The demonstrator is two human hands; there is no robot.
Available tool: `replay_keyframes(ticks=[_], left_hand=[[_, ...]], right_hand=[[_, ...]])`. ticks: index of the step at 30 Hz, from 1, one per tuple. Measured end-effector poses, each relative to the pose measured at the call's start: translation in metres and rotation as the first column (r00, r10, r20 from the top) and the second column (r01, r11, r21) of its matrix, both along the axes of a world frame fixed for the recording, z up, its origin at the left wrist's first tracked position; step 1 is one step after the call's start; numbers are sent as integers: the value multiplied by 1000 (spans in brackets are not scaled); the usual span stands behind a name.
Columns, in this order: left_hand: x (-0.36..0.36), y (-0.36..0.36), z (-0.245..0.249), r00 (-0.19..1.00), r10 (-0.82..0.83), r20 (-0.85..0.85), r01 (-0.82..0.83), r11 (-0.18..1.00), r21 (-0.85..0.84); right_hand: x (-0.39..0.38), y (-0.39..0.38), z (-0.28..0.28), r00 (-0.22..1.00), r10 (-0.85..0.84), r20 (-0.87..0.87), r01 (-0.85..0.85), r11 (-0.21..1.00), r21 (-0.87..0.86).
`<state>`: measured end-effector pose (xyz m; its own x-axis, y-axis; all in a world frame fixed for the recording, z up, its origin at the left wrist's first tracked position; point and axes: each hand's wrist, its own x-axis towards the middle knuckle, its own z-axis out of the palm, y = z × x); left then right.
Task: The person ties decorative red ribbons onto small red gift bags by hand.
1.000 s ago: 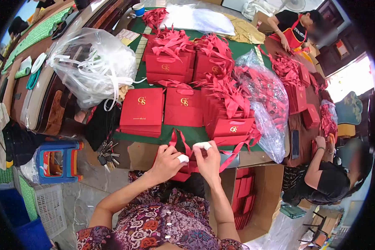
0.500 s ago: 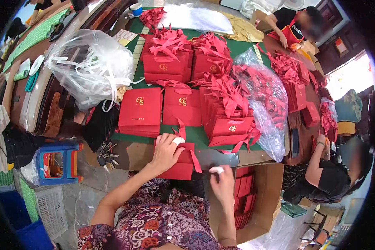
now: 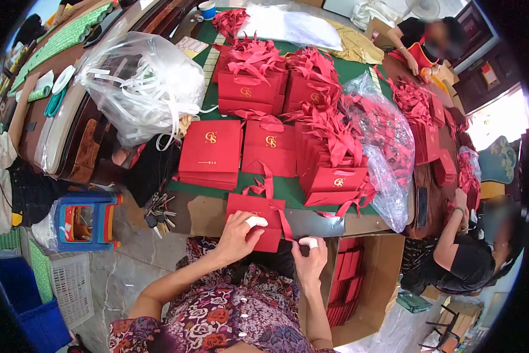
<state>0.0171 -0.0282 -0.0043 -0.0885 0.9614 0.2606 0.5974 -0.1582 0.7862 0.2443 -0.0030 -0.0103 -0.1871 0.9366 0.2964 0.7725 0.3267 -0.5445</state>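
Observation:
A red paper gift bag (image 3: 270,235) lies flat at the table's front edge, partly over my lap. My left hand (image 3: 238,240) grips it from the left, fingers across its face and covering part of it. A red ribbon (image 3: 285,223) runs down the bag's right side. Its lower end is pinched between thumb and fingers of my right hand (image 3: 312,259). Both hands have a white wrap on a finger. Just beyond are a stack of flat red bags (image 3: 210,150), another flat bag with ribbon (image 3: 269,154), and a row of bags with ribbon handles (image 3: 335,170).
A clear sack of white ribbon (image 3: 141,88) stands left; a plastic bag of red ribbons (image 3: 388,129) lies right. Below the table's right front, an open carton (image 3: 370,282) holds red bags. Keys (image 3: 158,212) hang at the left edge. Two co-workers (image 3: 461,256) (image 3: 420,44) sit right.
My right hand has moved up and left to the ribbon and now pinches its end. My left hand has shifted lower on the bag. The whole view has moved slightly.

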Motion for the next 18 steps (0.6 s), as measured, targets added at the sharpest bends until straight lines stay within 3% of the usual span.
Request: replay_keyframes(ticks=[3, 7, 8, 9, 11, 12, 13, 16, 18], left_hand=[[2, -3, -1, 1000, -2, 14, 2, 1000, -2], [0, -7, 1, 999, -14, 46, 14, 1000, 2], [-1, -9, 1, 999, -9, 45, 9, 1000, 1], [-2, -11, 2, 996, -18, 83, 19, 1000, -18], [-1, -13, 5, 992, -28, 123, 33, 999, -37], [1, -15, 13, 973, -36, 228, 69, 988, -140], [2, -16, 19, 944, -32, 329, 115, 965, -237], [11, -20, 24, 847, -105, 520, 275, 925, -262], [12, -20, 26, 856, -207, 475, 369, 887, -279]], right_hand=[[-10, 6, 11, 992, 90, 93, -90, 996, -4], [-8, 6, 3, 981, 192, 13, -190, 979, -78], [-5, 6, 7, 985, 164, -59, -171, 976, -134], [-5, 3, 14, 961, 11, -276, -117, 920, -374], [-6, 8, 28, 801, -236, -550, -173, 788, -591], [-7, 12, 31, 699, -258, -667, -270, 769, -580], [-9, 15, 35, 699, -259, -666, -268, 769, -580], [-25, 24, 38, 611, -316, -726, -393, 676, -624], [-38, 28, 35, 563, -328, -759, -427, 671, -607]])
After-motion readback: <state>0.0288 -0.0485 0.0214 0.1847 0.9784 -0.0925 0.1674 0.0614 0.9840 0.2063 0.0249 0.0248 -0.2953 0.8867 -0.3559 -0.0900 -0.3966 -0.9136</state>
